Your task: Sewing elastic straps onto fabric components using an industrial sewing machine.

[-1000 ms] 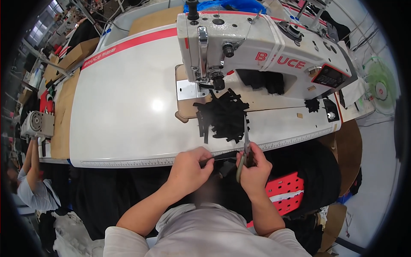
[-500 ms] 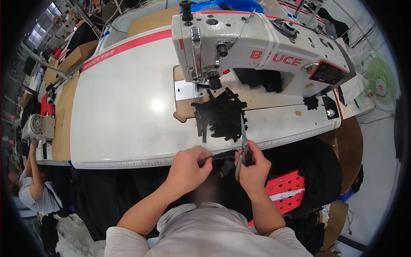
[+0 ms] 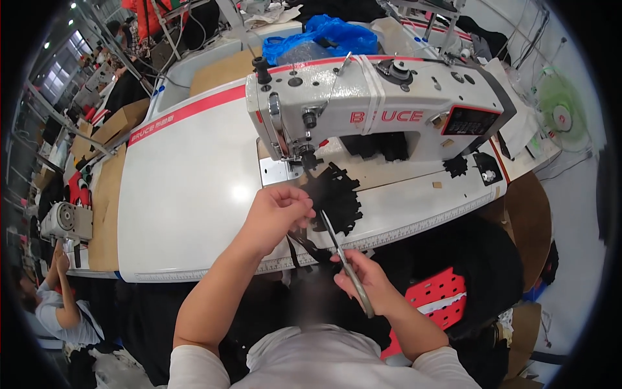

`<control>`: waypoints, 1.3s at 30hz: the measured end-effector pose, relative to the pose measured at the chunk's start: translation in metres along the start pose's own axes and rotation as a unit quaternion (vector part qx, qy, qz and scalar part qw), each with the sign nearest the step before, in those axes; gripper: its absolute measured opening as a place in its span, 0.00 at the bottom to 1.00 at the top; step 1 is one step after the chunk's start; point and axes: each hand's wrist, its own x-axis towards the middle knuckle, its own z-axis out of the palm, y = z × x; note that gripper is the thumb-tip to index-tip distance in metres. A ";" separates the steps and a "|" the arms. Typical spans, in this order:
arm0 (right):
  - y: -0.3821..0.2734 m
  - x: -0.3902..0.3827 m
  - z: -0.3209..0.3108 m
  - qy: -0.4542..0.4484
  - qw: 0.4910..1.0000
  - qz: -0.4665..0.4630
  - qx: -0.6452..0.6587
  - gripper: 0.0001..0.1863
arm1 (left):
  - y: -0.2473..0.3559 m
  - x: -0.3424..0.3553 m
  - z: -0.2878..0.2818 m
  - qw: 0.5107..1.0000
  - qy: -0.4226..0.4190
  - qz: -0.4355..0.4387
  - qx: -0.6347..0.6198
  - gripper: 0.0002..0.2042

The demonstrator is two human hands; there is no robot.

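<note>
Scissors (image 3: 333,233) with an olive handle are gripped in my right hand (image 3: 370,280), blades pointing up and away over the table's front edge. My left hand (image 3: 277,217) is closed in a pinch beside the near left side of a pile of short black fabric strips (image 3: 340,200); whatever sits between its fingertips is too small to make out. A longer black strip (image 3: 310,247) droops over the front edge between my hands, its right end by my right fingers. Whether my left fingers touch it is hidden. Behind the pile stands a white sewing machine (image 3: 389,97).
A ruler tape (image 3: 414,227) runs along the front edge of the white table (image 3: 188,194). A small black heap (image 3: 455,166) lies right of the pile. Dark fabric and a red perforated piece (image 3: 437,298) are below the table. Another person (image 3: 65,311) works at far left.
My left hand has moved up and away from my right hand, to the pile's edge. My right hand with the scissors has dropped lower and nearer. The whole view has shifted.
</note>
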 end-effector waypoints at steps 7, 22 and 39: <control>0.000 0.025 0.004 0.041 0.997 -0.057 -0.025 0.23 | -0.007 -0.003 -0.002 0.999 -0.029 -0.011 -0.008 0.03; -0.013 0.039 -0.003 0.053 0.990 -0.052 -0.121 0.19 | -0.017 0.011 -0.017 0.999 -0.017 -0.041 0.003 0.03; -0.003 0.039 0.012 0.124 0.981 -0.145 0.045 0.29 | -0.032 -0.049 0.005 0.990 -0.134 0.005 0.053 0.19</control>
